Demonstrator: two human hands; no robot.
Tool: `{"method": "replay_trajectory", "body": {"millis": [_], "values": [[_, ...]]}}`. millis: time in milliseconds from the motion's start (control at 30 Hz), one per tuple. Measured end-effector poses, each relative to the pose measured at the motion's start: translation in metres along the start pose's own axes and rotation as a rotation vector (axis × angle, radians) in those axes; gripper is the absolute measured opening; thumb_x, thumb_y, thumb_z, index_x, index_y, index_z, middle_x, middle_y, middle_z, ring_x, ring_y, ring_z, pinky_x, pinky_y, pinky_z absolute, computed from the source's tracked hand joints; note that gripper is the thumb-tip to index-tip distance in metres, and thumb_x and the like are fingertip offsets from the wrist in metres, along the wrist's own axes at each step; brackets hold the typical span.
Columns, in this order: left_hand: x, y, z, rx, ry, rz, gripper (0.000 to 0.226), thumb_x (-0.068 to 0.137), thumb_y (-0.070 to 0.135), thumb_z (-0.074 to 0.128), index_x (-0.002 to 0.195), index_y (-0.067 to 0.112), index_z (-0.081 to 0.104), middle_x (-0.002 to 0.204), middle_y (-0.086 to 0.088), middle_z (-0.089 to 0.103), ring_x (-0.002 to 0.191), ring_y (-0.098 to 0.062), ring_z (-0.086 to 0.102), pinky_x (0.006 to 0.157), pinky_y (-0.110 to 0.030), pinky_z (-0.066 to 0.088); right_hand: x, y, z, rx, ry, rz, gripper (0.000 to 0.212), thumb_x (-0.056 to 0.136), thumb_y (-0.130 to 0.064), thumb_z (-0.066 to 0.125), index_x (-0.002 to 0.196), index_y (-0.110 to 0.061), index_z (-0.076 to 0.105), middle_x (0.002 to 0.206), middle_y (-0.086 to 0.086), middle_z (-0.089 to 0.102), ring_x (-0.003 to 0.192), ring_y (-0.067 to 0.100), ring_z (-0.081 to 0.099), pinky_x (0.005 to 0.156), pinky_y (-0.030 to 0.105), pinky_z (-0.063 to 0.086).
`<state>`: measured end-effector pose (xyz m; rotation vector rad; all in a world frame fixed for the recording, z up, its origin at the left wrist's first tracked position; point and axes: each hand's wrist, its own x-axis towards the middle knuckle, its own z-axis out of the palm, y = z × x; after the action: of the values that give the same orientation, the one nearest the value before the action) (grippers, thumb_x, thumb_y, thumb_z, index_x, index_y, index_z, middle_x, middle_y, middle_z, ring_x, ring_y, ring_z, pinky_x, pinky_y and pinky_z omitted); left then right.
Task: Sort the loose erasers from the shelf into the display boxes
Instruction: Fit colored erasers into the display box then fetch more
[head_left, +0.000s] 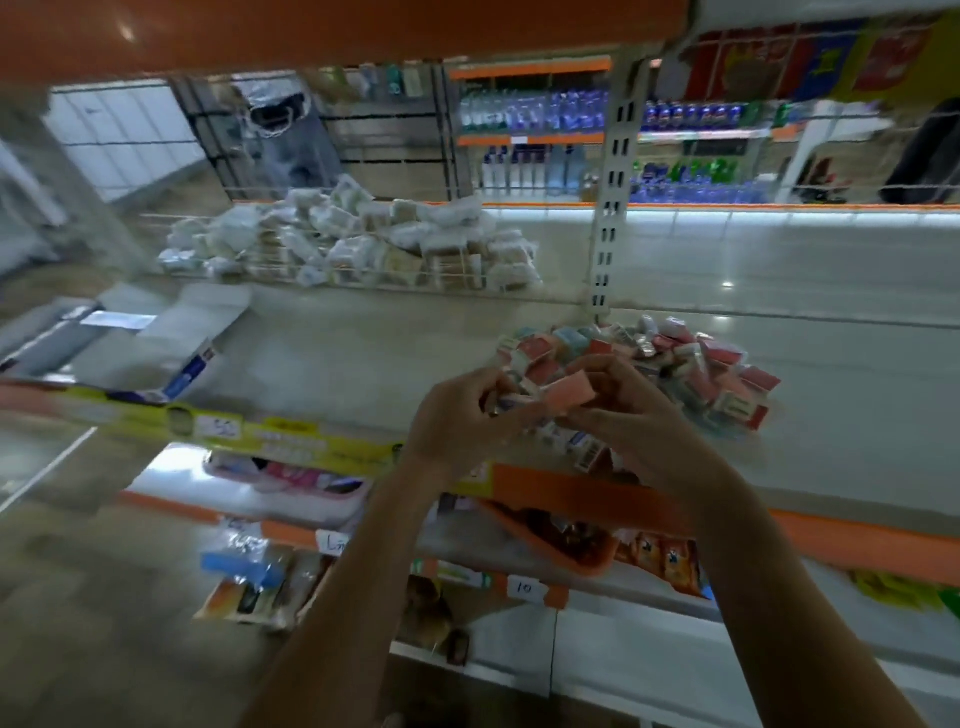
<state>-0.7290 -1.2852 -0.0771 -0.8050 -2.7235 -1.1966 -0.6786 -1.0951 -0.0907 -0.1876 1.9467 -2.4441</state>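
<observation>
Both hands meet above the front edge of the shelf (363, 358): the left hand (457, 415) and the right hand (623, 410) curl their fingers round a bunch of erasers (566, 395), a salmon-pink one uppermost between them. Just behind the hands, the pile of loose erasers (691, 364) lies on the shelf's right part, while an open white-and-blue display box (171, 358) sits well apart on its left end.

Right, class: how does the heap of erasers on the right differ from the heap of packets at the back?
The eraser heap is red, pink and blue; the packet heap is whitish and tan. The erasers lie on the open shelf; the packets sit behind a wire rail. Both hands reach the erasers, not the packets. Both are loose, unsorted piles.
</observation>
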Motion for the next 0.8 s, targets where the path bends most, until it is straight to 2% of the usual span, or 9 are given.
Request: {"method": "replay_trajectory", "body": {"millis": [100, 167, 233, 367, 467, 567, 667, 733, 800], "values": [[-0.014, -0.019, -0.025, 0.028, -0.015, -0.059, 0.022, 0.075, 0.056, 0.065, 0.069, 0.042, 0.05, 0.063, 0.011, 0.053, 0.064, 0.004, 0.051, 0.055, -0.013, 0.038, 0.013, 0.006, 0.031, -0.022, -0.047, 0.006, 0.035, 0.07, -0.006, 0.066, 0.103, -0.012, 0.058, 0.093, 0.001, 0.069, 0.089, 0.018, 0.065, 0.077, 0.025, 0.054], [-0.027, -0.037, -0.046, 0.036, 0.0, -0.089, 0.019, 0.076, 0.053, 0.067, 0.071, 0.045, 0.051, 0.066, 0.019, 0.056, 0.068, 0.008, 0.054, 0.057, -0.008, 0.04, 0.024, 0.012, 0.054, -0.014, -0.053, 0.033, 0.035, 0.074, 0.003, 0.064, 0.105, -0.011, 0.057, 0.095, 0.001, 0.07, 0.089, 0.016, 0.067, 0.072, 0.021, 0.054], [-0.042, -0.058, -0.07, 0.057, 0.044, -0.098, 0.017, 0.077, 0.048, 0.07, 0.075, 0.043, 0.054, 0.068, 0.022, 0.057, 0.068, 0.002, 0.057, 0.056, -0.012, 0.043, 0.036, 0.02, 0.081, 0.029, -0.086, 0.046, 0.036, 0.075, 0.011, 0.061, 0.105, -0.007, 0.055, 0.097, 0.003, 0.069, 0.092, 0.016, 0.067, 0.072, 0.022, 0.054], [-0.076, -0.098, -0.122, 0.0, 0.123, -0.151, 0.022, 0.075, 0.049, 0.069, 0.087, 0.03, 0.071, 0.068, 0.017, 0.062, 0.066, 0.004, 0.056, 0.058, -0.014, 0.042, 0.058, 0.035, 0.148, 0.034, -0.172, 0.018, 0.037, 0.067, -0.003, 0.065, 0.1, -0.013, 0.054, 0.097, 0.0, 0.071, 0.093, 0.016, 0.067, 0.074, 0.024, 0.055], [-0.108, -0.129, -0.166, -0.076, 0.16, -0.206, 0.007, 0.078, 0.04, 0.073, 0.084, 0.038, 0.07, 0.063, 0.023, 0.061, 0.06, 0.011, 0.052, 0.058, -0.01, 0.036, 0.076, 0.051, 0.21, 0.031, -0.203, 0.01, 0.037, 0.065, -0.002, 0.065, 0.098, -0.015, 0.054, 0.096, -0.001, 0.072, 0.088, 0.014, 0.067, 0.071, 0.022, 0.054], [-0.138, -0.164, -0.211, -0.067, 0.18, -0.25, 0.009, 0.08, 0.034, 0.072, 0.088, 0.038, 0.07, 0.061, 0.028, 0.06, 0.058, 0.012, 0.051, 0.059, -0.011, 0.038, 0.092, 0.068, 0.274, 0.03, -0.248, 0.013, 0.036, 0.066, -0.001, 0.063, 0.098, -0.015, 0.054, 0.094, -0.002, 0.072, 0.085, 0.014, 0.066, 0.069, 0.023, 0.054], [-0.158, -0.196, -0.249, -0.049, 0.198, -0.291, 0.01, 0.081, 0.036, 0.071, 0.09, 0.031, 0.072, 0.067, 0.017, 0.065, 0.058, 0.006, 0.052, 0.06, -0.015, 0.04, 0.105, 0.085, 0.333, -0.003, -0.234, 0.03, 0.032, 0.075, 0.005, 0.061, 0.095, -0.019, 0.055, 0.083, -0.005, 0.071, 0.074, 0.015, 0.066, 0.061, 0.025, 0.053], [-0.168, -0.216, -0.268, -0.056, 0.221, -0.322, 0.008, 0.083, 0.036, 0.07, 0.09, 0.031, 0.071, 0.071, 0.007, 0.068, 0.062, -0.002, 0.058, 0.059, -0.018, 0.042, 0.114, 0.098, 0.364, 0.009, -0.21, 0.082, 0.038, 0.079, 0.01, 0.058, 0.091, -0.026, 0.06, 0.079, -0.003, 0.071, 0.073, 0.027, 0.059, 0.066, 0.034, 0.049], [-0.176, -0.236, -0.283, -0.082, 0.241, -0.353, 0.004, 0.085, 0.031, 0.069, 0.088, 0.033, 0.07, 0.072, 0.003, 0.068, 0.066, -0.015, 0.062, 0.057, -0.023, 0.043, 0.121, 0.108, 0.387, -0.033, -0.212, 0.102, 0.042, 0.077, 0.003, 0.064, 0.084, -0.038, 0.063, 0.086, -0.002, 0.071, 0.078, 0.026, 0.063, 0.071, 0.037, 0.05]]}}
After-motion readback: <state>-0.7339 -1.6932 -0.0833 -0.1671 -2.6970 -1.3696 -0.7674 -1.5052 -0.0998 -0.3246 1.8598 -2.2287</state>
